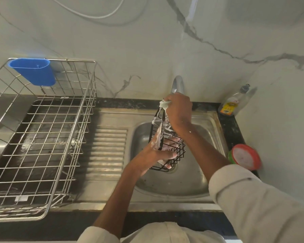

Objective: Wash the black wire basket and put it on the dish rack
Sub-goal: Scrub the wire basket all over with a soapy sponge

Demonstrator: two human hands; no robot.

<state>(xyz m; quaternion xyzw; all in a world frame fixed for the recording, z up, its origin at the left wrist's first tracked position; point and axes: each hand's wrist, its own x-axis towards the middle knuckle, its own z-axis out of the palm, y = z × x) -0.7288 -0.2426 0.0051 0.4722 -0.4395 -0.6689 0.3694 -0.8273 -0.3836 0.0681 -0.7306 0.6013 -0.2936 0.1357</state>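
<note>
The soaping step is in hand. The black wire basket point(167, 142), streaked with white suds, is held tilted on end over the bowl of the stainless steel sink point(188, 174). The left hand point(159, 155) grips its lower end, fingers clamped around the wires. The right hand point(178, 111) is at the basket's top end, at twelve o'clock from the left, fingers closed on a pale soapy scrub pad point(164, 104) pressed to the rim. No water is visible at the grey curved tap point(177, 85). Next, I judge, comes rinsing off the foam, then carrying the basket toward nine o'clock to the silver wire dish rack point(42, 137) on the dark table point(232, 130).
</note>
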